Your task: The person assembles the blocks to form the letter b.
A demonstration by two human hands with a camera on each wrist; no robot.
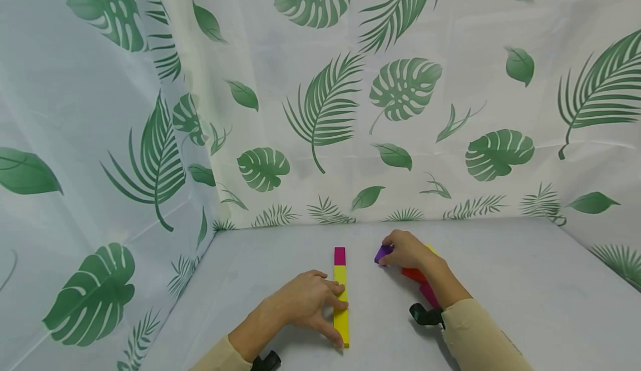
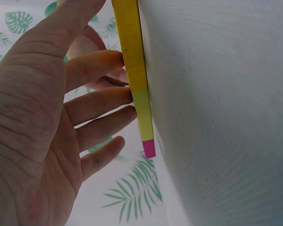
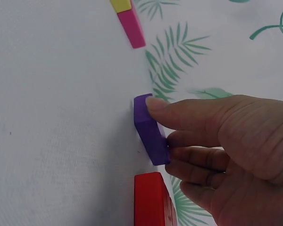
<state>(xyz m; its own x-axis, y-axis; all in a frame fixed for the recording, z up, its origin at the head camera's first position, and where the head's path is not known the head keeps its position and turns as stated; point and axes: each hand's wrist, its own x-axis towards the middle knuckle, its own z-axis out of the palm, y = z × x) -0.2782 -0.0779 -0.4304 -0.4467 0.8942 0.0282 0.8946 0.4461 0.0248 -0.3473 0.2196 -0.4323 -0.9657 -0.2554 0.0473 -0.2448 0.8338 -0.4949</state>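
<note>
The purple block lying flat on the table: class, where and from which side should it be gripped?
Pinch the purple block across its two long side faces, coming from above. It lies flat on the table, so only top and sides are free; the red block sits close at one end.

A purple block (image 1: 383, 253) is lying flat right of a yellow-and-magenta row of blocks (image 1: 341, 298) running near-to-far.

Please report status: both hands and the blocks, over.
Left hand open, fingers resting on the yellow-and-pink row of blocks. Right hand pinches the purple block on the table. Red block beside it. Nothing between purple block and row.
</note>
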